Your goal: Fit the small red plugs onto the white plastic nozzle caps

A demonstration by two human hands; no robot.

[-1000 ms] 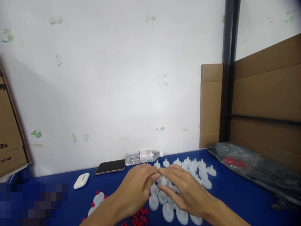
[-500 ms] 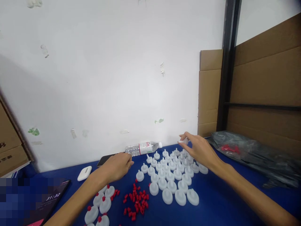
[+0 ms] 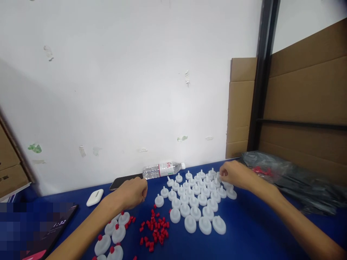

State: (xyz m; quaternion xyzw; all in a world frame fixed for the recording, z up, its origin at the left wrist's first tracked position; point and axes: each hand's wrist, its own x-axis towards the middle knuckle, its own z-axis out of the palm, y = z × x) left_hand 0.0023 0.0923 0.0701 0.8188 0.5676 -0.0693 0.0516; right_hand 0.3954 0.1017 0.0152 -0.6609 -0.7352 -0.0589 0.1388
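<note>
At the back right of a group of white spouted caps (image 3: 193,202), my right hand (image 3: 234,174) is low with its fingers closed in a pinch on a white spouted cap, mostly hidden by the fingers. My left hand (image 3: 132,193) is closed, knuckles up, over the table left of the group; whatever its curled fingers may hold is hidden. In front of it lies a loose pile of small red caps (image 3: 155,229). More white spouted caps with red tips (image 3: 118,234) stand at the front left, below my left forearm.
A clear plastic bottle (image 3: 162,169) lies along the wall. Beside it is a dark phone (image 3: 116,183), then a white case (image 3: 94,197). Another lit phone (image 3: 58,231) is at the left. A grey plastic bag (image 3: 287,180) and cardboard (image 3: 303,94) are on the right.
My right hand has come down and right from above the back of the group, where it held a white spouted cap raised. My left hand stays closed, nearly in place. The view has shifted slightly.
</note>
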